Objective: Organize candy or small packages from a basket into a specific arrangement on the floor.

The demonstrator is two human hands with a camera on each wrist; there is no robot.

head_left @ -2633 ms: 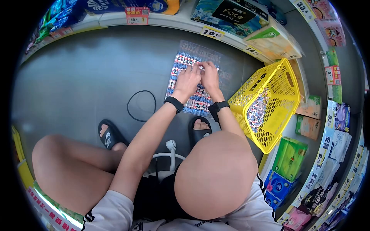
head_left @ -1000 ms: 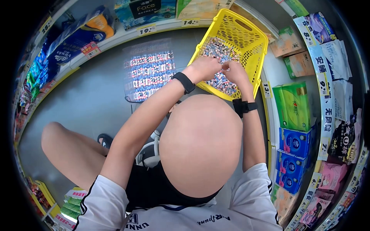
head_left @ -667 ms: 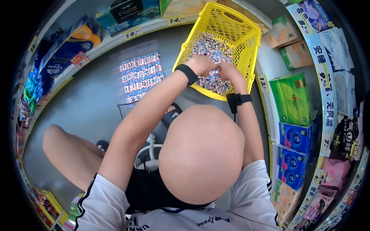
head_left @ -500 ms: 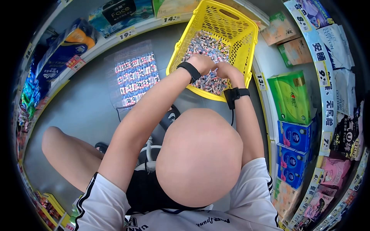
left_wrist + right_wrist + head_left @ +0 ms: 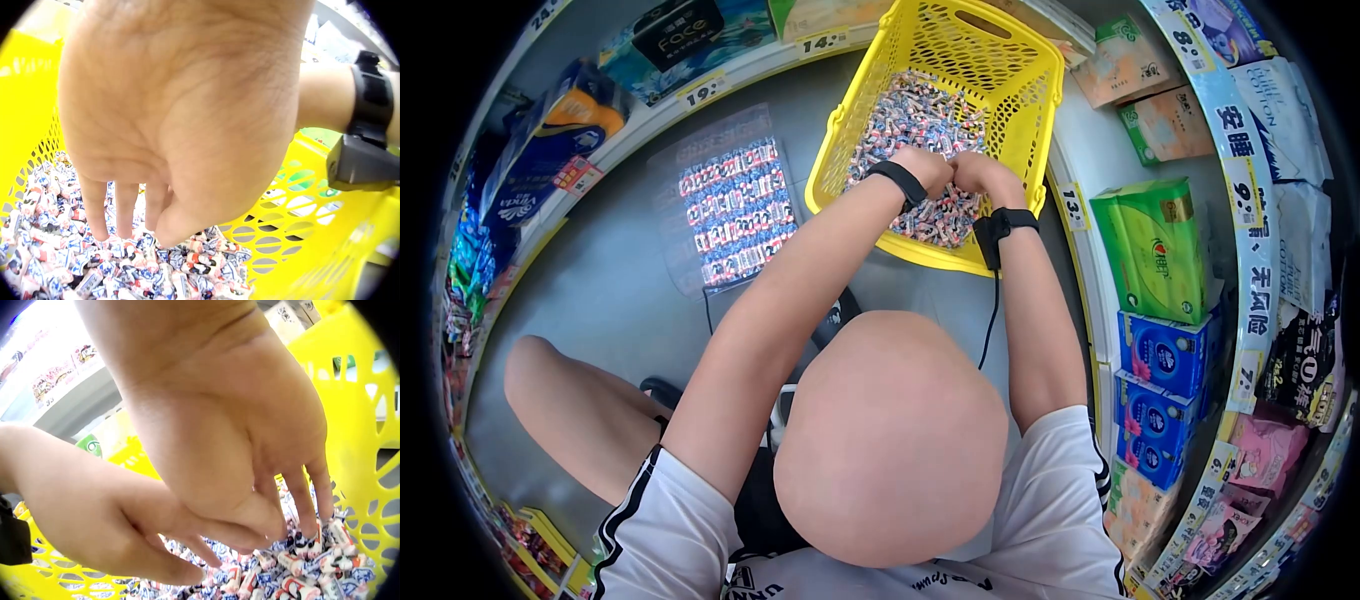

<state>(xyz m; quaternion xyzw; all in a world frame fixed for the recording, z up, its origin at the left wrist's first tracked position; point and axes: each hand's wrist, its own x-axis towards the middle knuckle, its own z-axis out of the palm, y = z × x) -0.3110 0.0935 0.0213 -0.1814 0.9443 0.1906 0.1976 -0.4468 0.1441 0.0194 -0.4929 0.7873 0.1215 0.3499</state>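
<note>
Both hands reach down into a yellow plastic basket [image 5: 828, 185] that holds a heap of wrapped candies [image 5: 905, 115]. The left hand [image 5: 927, 170] points its fingers down, and its fingertips meet the wrappers in the left wrist view. Close beside it, the right hand [image 5: 988, 172] has spread, nearly straight fingers [image 5: 300, 503] touching the candies in the right wrist view. The two hands overlap there, thumb side to thumb side. Nothing shows gripped in either. On the floor to the left lies a clear plastic sheet [image 5: 668, 190] bearing candies in neat rows [image 5: 740, 212].
Shelves of tissue packs [image 5: 1155, 250] curve along the right side, and a shelf edge with price tags [image 5: 700, 92] runs behind the sheet. A dark cable [image 5: 995, 320] hangs from the right wrist camera. The person's knee [image 5: 895, 440] rises below the basket.
Both hands have left the candy rows on the sheet and moved right into the basket. The head view has turned right, and over the last second the hands have stayed among the loose candies.
</note>
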